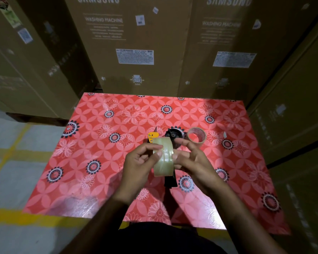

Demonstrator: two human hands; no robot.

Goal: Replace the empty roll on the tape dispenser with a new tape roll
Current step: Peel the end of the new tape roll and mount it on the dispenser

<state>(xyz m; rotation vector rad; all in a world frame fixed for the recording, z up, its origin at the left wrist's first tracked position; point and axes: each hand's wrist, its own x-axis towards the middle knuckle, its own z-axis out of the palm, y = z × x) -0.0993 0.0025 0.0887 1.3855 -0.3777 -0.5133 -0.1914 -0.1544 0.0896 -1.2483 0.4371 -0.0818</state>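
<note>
**Holding new tape above the dispenser**

Both hands grasp the new roll (163, 156) on edge over the red table (99, 153). Left hand (139, 163) pinches its near face with thumb and fingers; right hand (193, 162) grips the far side. Beneath lies the black dispenser (171, 180), partly hidden. The empty core (196, 137) rests on the table just right of it. Cartons (136, 43) stand behind.

New roll (163, 156) above dispenser (171, 180) on table (99, 162), empty core (196, 137) right
</note>
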